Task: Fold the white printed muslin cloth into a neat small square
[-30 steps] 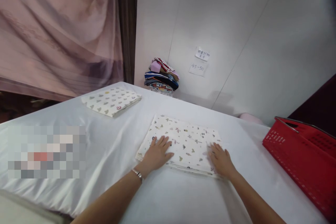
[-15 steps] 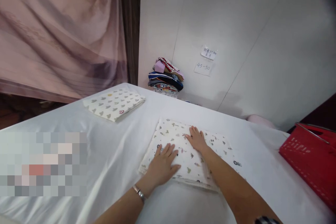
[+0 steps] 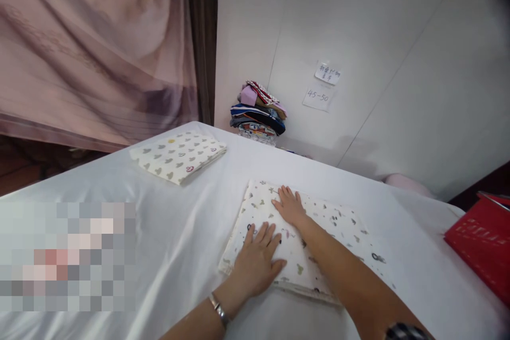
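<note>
A folded white cloth (image 3: pixel 338 228) with small printed figures lies on the white-covered table (image 3: pixel 179 239) in front of me. My left hand (image 3: pixel 257 264) rests flat on its near left part, fingers spread and open. My right hand (image 3: pixel 290 206) lies flat on the cloth's far left part, fingers stretched out, the forearm crossing over the cloth. A second folded cloth (image 3: pixel 179 156) with grey heart-like prints sits at the far left of the table, away from both hands.
A pile of folded coloured clothes (image 3: pixel 258 114) stands against the white wall at the table's far edge, below two paper notes (image 3: pixel 319 100). A red plastic basket (image 3: pixel 484 241) sits at the right edge. A pink curtain (image 3: pixel 95 48) hangs at the left.
My right hand slid from the cloth's near right corner across to its far left part. My left hand stayed flat on the near left. The view shifted left, pushing the basket toward the edge.
</note>
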`<state>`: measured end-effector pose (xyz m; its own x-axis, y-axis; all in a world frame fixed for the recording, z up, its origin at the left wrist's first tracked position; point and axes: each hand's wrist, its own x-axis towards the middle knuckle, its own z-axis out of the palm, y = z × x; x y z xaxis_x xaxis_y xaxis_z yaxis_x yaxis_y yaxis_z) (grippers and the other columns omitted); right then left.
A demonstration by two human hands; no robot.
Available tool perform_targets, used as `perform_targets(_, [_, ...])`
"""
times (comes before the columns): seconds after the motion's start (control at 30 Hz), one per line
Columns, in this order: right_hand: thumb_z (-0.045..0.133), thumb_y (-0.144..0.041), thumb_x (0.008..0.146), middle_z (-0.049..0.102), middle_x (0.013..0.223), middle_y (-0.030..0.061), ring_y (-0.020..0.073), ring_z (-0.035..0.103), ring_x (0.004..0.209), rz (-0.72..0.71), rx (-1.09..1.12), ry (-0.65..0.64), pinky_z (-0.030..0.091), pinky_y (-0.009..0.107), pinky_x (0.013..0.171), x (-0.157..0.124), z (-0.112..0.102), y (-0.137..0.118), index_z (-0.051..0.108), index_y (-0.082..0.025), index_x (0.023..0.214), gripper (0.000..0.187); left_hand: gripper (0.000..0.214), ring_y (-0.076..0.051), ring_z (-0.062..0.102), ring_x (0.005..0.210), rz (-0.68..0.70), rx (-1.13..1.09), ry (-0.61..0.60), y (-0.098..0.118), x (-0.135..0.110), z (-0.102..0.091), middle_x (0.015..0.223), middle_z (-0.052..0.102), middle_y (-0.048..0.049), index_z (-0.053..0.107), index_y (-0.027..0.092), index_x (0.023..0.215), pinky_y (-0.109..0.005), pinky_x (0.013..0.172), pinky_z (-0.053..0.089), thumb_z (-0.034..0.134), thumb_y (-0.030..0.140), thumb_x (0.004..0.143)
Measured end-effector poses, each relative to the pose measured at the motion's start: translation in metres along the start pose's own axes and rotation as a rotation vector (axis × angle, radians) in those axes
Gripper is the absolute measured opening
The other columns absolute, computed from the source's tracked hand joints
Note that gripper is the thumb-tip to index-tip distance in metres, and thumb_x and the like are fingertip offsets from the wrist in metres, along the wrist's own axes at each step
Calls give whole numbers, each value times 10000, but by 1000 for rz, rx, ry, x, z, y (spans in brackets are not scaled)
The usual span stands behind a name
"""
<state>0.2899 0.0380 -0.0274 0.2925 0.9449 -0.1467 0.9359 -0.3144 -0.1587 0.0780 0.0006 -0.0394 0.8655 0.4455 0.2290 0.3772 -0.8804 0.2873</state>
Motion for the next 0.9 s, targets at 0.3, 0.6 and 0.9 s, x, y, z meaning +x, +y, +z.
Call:
perform_targets(0.3, [175, -586, 890, 7, 1532, 62, 217, -34, 1396, -30, 35, -14, -21, 448, 1095, 11, -9, -21, 140, -135, 1458, 726, 580, -295, 240, 1357, -16, -8, -18, 0, 1, 2, 1460, 320, -86, 382, 231, 1366, -575, 1093, 163, 304, 549, 887])
perform_targets(0.6, [172, -549, 906, 47, 1531, 62, 196, -5, 1396, -170, 63, -15, -35, 442, 1094, 24, 4, -60, 156, -138, 1455, 686, 584, -298, 247, 1354, -37, -27, -42, 2, 2, -3, 1455, 330, -96, 389, 232, 1363, -582, 1092, 152, 341, 548, 875])
perform_targets(0.9, [255, -521, 901, 103, 1527, 66, 190, 35, 1397, -78, 120, -7, 0, 421, 1100, -8, -11, -15, 228, -175, 1436, 638, 559, -301, 252, 1351, -12, -3, -8, -2, 3, 3, 1450, 339, -94, 413, 222, 1350, -578, 1090, 159, 356, 517, 879])
